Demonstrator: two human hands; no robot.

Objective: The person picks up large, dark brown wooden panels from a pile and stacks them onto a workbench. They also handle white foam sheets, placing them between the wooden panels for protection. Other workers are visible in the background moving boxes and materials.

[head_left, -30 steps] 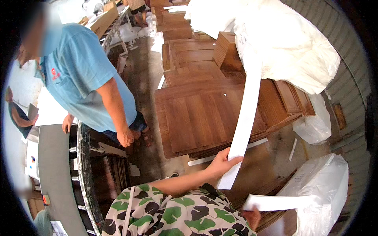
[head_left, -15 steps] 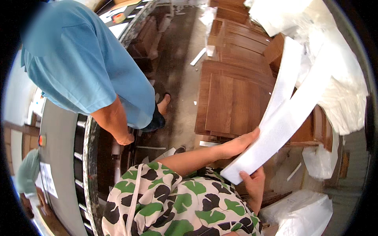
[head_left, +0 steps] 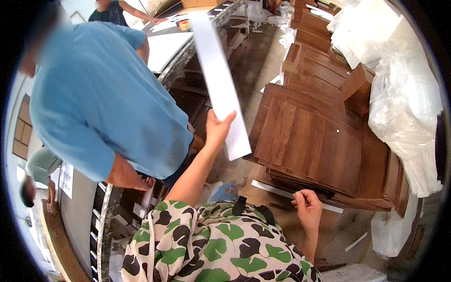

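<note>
My left hand (head_left: 220,128) is closed round a long white foam strip (head_left: 220,75), gripping it near its lower end. The strip points up and away, its far end in front of the work table on the left. My right hand (head_left: 307,209) is lower right, apart from the strip, its fingers curled in with nothing visible in them. Just beyond it lies a stack of dark brown wooden panels (head_left: 305,141). A thin white strip (head_left: 296,196) lies along the near edge of that stack, behind my right hand.
Close on my left stands a person in a blue shirt (head_left: 103,89), beside a roller conveyor (head_left: 96,230). Another person's arm (head_left: 138,11) reaches over the far table, near a tape roll (head_left: 184,24). White plastic wrapping (head_left: 399,103) is heaped at right, beside a brown block (head_left: 358,87).
My left hand has swung the white strip from the right over to the left. My right hand has let go of it. Two white lengths showed before; one shows now.
</note>
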